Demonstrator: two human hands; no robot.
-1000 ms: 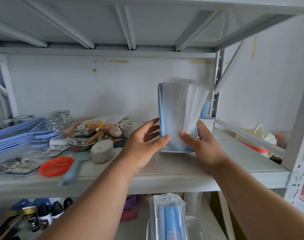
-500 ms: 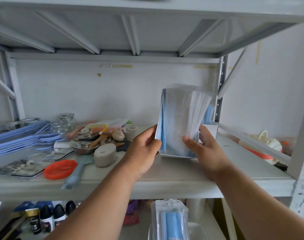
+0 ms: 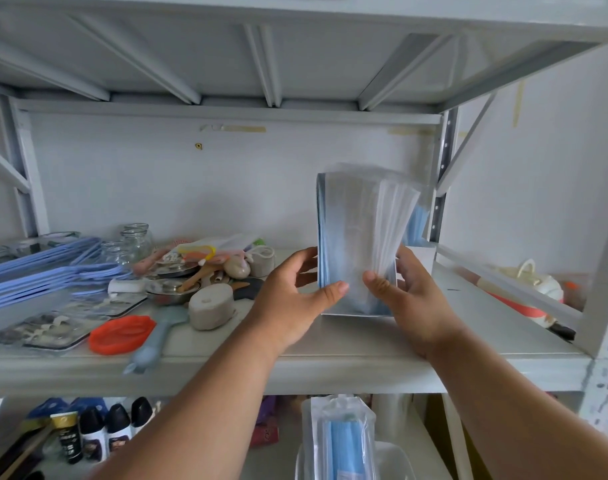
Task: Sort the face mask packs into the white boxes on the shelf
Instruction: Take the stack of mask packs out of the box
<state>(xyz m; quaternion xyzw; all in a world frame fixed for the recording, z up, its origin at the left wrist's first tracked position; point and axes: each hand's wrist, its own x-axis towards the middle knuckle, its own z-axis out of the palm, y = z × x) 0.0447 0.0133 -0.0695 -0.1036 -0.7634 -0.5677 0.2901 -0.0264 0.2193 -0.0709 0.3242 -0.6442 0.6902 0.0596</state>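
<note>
A bundle of face mask packs (image 3: 358, 237), clear sleeves with blue and white masks, stands upright in a low white box (image 3: 358, 311) on the middle shelf (image 3: 330, 372). My left hand (image 3: 292, 306) grips the bundle's left side, thumb on its front. From the right, my right hand (image 3: 413, 299) holds it with the thumb pressed on the front. A second white box (image 3: 422, 254) with blue masks stands just behind. Another mask pack (image 3: 340, 434) stands in a white container on the lower shelf.
Left of the box lie a grey stone-like block (image 3: 210, 306), an orange lid (image 3: 122, 334), a grey-blue utensil (image 3: 157, 341), metal dishes, glass jars (image 3: 136, 237) and blue hangers (image 3: 42, 268). A shelf post (image 3: 441, 188) rises behind the boxes. Small bottles (image 3: 105, 431) stand below.
My left hand has closed in from a spread pose and its thumb now presses the front of the packs. The right hand keeps its hold.
</note>
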